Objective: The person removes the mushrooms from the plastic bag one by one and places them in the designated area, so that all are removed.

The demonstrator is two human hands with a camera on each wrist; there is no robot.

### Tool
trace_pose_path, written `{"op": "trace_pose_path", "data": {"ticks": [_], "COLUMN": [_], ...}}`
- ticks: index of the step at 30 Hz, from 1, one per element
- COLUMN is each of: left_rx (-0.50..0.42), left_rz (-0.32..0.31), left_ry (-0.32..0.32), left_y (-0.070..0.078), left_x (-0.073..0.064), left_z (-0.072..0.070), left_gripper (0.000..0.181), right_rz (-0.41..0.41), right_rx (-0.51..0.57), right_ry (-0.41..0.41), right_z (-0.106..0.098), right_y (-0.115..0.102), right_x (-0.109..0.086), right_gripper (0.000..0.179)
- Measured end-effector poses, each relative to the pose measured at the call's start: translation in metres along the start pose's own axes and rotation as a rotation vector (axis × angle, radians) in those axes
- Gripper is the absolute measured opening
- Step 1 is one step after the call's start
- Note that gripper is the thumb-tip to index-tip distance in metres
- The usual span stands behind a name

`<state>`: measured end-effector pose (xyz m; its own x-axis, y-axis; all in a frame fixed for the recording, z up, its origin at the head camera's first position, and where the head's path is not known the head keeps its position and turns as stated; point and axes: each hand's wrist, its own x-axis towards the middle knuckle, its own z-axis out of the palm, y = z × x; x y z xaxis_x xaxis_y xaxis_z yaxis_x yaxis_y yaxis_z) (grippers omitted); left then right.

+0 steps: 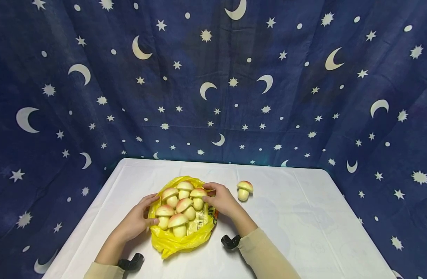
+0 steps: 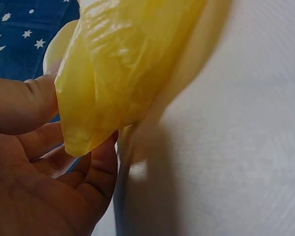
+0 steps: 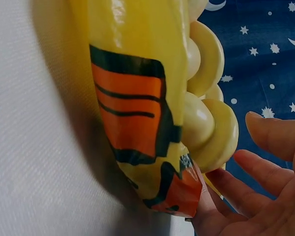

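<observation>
To the right of the person's right hand (image 1: 221,198), on the white cloth-covered table (image 1: 304,221), sits a lone cream mushroom-shaped piece with a red-tinged domed cap (image 1: 244,191), well apart from the left hand (image 1: 135,219). Its long axis runs nearly away from the person, cap at the far end; whether it stands or lies is unclear. Six similar cream mushroom-shaped pieces (image 1: 184,206) rest inside the crumpled yellow plastic bag (image 1: 180,245), between the hands. The left hand pinches the bag's near-left edge; the right has thumb and fingers spread at the opposite rim, nearer the lone piece.
</observation>
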<state>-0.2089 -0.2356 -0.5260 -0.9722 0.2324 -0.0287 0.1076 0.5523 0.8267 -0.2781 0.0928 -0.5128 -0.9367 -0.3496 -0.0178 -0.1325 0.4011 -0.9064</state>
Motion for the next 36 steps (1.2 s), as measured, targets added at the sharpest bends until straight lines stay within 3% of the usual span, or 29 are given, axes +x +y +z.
{"op": "trace_pose_path", "data": {"ticks": [36], "left_rx": [0.0], "left_rz": [-0.028], "left_ry": [-0.008], "left_y": [0.001], "left_x": [0.0], "left_z": [0.001], "left_gripper": [0.076], "right_rz": [0.011], "right_rx": [-0.097], "right_ry": [0.087], "right_z": [0.018], "right_y": [-0.001], "right_x": [0.004], "right_gripper": [0.045]}}
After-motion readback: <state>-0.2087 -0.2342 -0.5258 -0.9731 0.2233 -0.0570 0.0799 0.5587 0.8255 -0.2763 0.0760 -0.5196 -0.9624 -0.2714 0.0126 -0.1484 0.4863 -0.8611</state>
